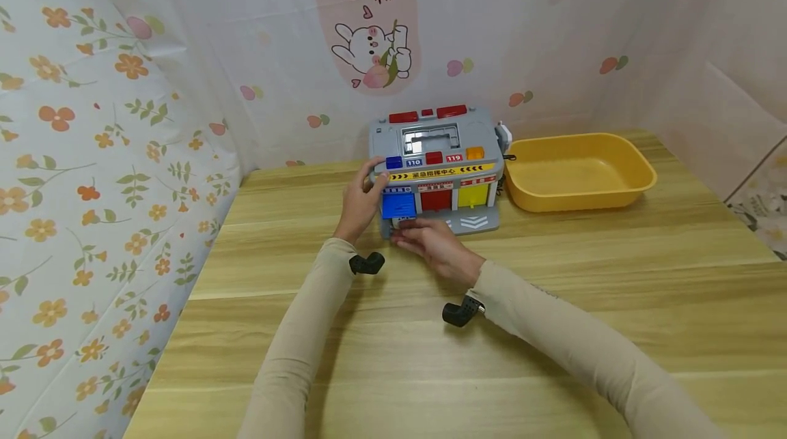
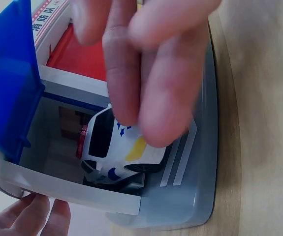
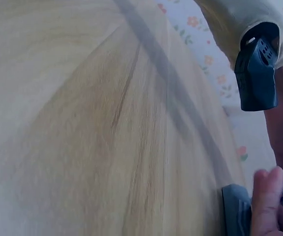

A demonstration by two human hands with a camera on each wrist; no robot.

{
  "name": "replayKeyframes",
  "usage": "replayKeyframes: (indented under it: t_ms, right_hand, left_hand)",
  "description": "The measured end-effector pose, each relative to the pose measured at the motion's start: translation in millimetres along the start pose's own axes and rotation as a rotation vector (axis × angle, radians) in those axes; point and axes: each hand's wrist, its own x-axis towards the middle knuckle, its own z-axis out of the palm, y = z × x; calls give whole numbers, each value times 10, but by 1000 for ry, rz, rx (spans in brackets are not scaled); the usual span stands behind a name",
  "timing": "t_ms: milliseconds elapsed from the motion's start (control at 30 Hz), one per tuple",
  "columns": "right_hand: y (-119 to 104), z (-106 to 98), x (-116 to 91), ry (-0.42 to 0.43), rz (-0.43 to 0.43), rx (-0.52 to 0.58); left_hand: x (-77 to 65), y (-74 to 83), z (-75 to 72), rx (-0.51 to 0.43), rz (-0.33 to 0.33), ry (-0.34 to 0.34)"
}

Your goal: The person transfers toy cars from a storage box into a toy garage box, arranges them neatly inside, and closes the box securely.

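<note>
A grey toy garage (image 1: 435, 145) stands at the back of the table, its blue door (image 1: 398, 205) raised. My left hand (image 1: 359, 201) holds the garage's left front corner. In the left wrist view its fingers (image 2: 30, 216) lie against the outside of the side wall. A white toy police car (image 2: 124, 140) sits in the blue-door bay, its front over the ramp. My right hand (image 1: 439, 246) is in front of that bay. Its extended fingers (image 2: 163, 105) touch the car's front and cover part of it.
A yellow basin (image 1: 578, 203) is right of the garage. The red door (image 1: 436, 199) and yellow door (image 1: 473, 195) are down. Patterned cloth (image 1: 246, 50) hangs behind and to the left. Each wrist bears a black camera (image 1: 461, 311).
</note>
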Motion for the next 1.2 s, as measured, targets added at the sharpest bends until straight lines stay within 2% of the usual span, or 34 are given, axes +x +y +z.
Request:
replayKeyframes:
  t_ms: [100,200,300,367,467,600,833,1067,1200]
  right_hand:
    - [-21,-11,5,-4,-25,-194]
    - [-66,-46,-9,-6,-99,-522]
    - [-129,-111,-30,-30,-243,-908]
    - [-171,-153,-26,-63,-357,-1127]
    - [-210,-203,-4,-141,-482,-1335]
    - [-220,-241,19,-220,-502,-1408]
    - [-226,-257,14,-211,-476,-1435]
    - [-246,-229,-3,-262,-358,-1525]
    - [-248,-220,-14,-260,-318,-1514]
  left_hand:
    - [4,0,-7,8,5,2]
    - [9,0,-11,9,8,-1]
    - [14,3,-10,4,4,-4]
    - [14,8,-16,2,-2,-3]
    - [17,10,-26,6,-6,5]
    - [27,-3,-20,6,-2,0]
    - [13,-25,-7,-15,-9,-4]
    - [14,-4,2,3,-13,-2]
    - [10,-4,0,1,-14,-5]
